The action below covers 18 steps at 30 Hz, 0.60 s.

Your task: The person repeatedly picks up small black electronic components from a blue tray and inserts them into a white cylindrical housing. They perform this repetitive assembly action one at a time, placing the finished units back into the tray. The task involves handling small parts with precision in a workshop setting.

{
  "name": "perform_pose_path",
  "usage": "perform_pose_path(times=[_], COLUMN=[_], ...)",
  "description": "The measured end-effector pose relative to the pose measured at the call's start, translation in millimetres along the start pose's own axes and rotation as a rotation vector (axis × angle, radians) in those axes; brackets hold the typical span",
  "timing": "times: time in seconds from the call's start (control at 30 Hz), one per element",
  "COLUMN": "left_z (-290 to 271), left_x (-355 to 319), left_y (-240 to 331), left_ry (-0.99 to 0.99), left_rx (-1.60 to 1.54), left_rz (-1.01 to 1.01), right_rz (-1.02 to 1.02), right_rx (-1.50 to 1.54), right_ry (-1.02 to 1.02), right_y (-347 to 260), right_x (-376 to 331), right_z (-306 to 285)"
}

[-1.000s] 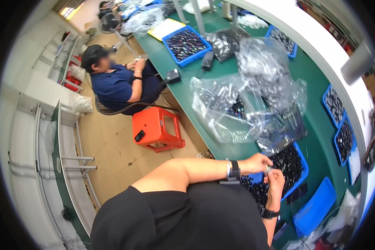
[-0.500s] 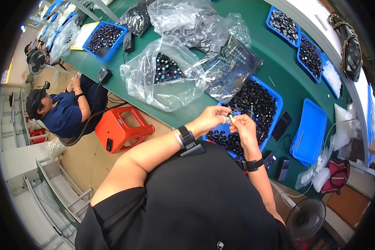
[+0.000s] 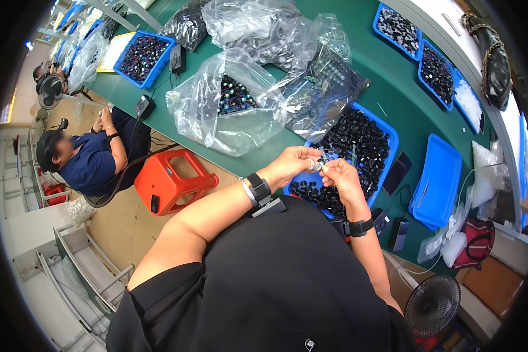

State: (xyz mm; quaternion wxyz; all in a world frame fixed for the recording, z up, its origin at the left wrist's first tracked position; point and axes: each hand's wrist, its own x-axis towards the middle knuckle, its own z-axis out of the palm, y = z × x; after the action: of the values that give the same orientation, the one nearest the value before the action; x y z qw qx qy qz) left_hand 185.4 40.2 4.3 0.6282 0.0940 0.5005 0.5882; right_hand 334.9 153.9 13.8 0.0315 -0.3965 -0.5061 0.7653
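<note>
Left hand [image 3: 292,164] and right hand [image 3: 341,179] pinch a small silvery part [image 3: 315,166] between them, probably a cap, over the blue plastic tray of black caps [image 3: 358,146]. Crumpled clear plastic bags [image 3: 240,111] at 11 o'clock. Empty blue lid-like tray [image 3: 437,182] at 3 o'clock.

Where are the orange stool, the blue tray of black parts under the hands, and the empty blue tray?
orange stool [image 3: 171,180], head view, on its top face.
blue tray of black parts [image 3: 392,139], head view, on its right rim.
empty blue tray [image 3: 439,176], head view, on its bare floor.
</note>
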Motion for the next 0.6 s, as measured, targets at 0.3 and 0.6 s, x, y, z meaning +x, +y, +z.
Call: perform_pose_path(times=[0.3,0.6], left_z=[7,6], left_x=[-1,0], left_y=[10,14], left_ry=[-0.014,-0.041], left_rx=[0.026,-0.013], left_rz=[0.003,0.025], right_rz=[0.046,-0.176], right_rx=[0.252,0.125], right_ry=[-0.077,-0.002], right_y=[2,4], right_x=[6,3], right_z=[-9,0])
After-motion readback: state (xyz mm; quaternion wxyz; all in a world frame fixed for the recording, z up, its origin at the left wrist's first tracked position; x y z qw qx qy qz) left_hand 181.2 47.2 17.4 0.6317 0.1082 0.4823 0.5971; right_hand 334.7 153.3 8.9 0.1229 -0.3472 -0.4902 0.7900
